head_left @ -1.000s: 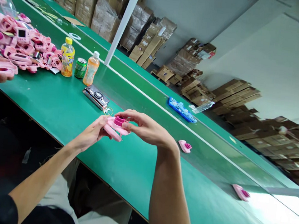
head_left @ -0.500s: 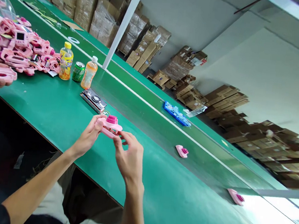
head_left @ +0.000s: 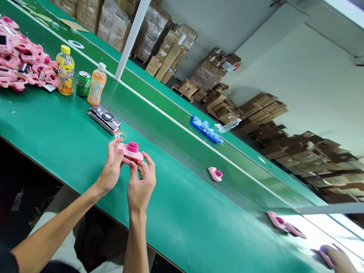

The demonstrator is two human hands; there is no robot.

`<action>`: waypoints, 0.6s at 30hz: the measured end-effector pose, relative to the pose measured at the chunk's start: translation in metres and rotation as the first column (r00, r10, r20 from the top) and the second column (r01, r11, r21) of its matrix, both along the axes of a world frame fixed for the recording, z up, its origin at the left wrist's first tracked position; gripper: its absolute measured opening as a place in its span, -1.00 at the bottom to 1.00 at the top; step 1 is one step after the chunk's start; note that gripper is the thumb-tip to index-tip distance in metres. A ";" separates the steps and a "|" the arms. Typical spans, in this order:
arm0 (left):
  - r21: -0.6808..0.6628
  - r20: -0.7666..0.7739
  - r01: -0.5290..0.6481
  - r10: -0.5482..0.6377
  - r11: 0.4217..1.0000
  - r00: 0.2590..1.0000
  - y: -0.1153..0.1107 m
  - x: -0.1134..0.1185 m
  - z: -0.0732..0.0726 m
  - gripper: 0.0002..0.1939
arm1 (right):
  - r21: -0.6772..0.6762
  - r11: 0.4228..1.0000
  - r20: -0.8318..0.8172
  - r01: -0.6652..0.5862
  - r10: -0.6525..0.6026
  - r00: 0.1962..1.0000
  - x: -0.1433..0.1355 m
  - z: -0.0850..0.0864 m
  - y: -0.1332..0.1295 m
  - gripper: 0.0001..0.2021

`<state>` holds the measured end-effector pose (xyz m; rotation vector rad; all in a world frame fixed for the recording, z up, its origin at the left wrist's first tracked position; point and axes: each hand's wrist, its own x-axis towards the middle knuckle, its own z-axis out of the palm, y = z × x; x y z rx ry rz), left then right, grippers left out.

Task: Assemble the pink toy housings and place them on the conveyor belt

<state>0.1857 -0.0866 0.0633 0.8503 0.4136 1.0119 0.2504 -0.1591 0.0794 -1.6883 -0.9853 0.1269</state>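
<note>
A pink camera shell [head_left: 137, 155] is held up over the green counter [head_left: 173, 214], magenta lens ring [head_left: 133, 147] uppermost. The grip is closed on it from both sides: the left hand [head_left: 109, 170] pinches one end, the right hand [head_left: 141, 186] has its fingertips at the other end and lower edge. Front and back look mostly brought together, though a dark gap shows beneath the front — probably not fully shut yet. Another pink shell [head_left: 215, 174] lies well apart to the right, with more beyond it near a co-worker's hand [head_left: 343, 264]. A large heap of pink parts [head_left: 9, 60] sits at the far left, so plenty seems left.

Near the hands lies a silver camera [head_left: 105, 118]; behind it stand two drink bottles [head_left: 97, 85] and a green can [head_left: 83, 85]. A blue tray [head_left: 207, 130] rests farther across. Beyond — stacked cardboard boxes [head_left: 112, 25] against a pale wall [head_left: 332, 83].
</note>
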 end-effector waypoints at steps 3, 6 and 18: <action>0.031 -0.025 0.011 -0.010 0.999 1.000 -0.001 0.000 -0.007 -0.44 | 0.063 0.998 -0.025 0.006 -0.005 1.000 -0.001 -0.012 -0.003 -0.60; 0.119 -0.095 0.015 -0.003 0.993 0.995 -0.004 -0.002 -0.019 -0.45 | 0.073 0.996 -0.156 0.061 -0.049 0.987 -0.004 -0.027 -0.006 -0.48; 0.120 -0.214 0.114 -0.086 0.986 0.973 -0.014 -0.010 -0.051 -0.47 | 0.106 0.991 -0.504 -0.082 0.124 0.854 -0.008 -0.043 -0.031 -0.66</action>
